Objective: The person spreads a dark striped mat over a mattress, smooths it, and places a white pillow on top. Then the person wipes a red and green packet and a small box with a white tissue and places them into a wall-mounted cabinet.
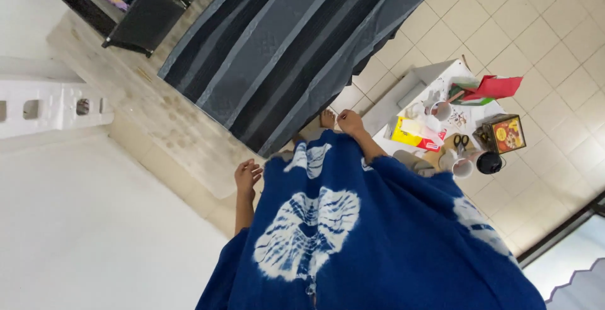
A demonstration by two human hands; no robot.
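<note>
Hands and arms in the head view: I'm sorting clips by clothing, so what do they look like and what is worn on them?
Both hands, left hand and right hand, are bare: no gloves or rings visible. The forearms emerge from a loose deep-blue tie-dye garment with white patterns.

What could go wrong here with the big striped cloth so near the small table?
1. The right hand seems to pinch the edge of the striped grey cloth beside the low white table; a swing could knock over the cups or catch the scissors.
2. A bare foot stands at the cloth's edge, so tripping is possible.
</note>
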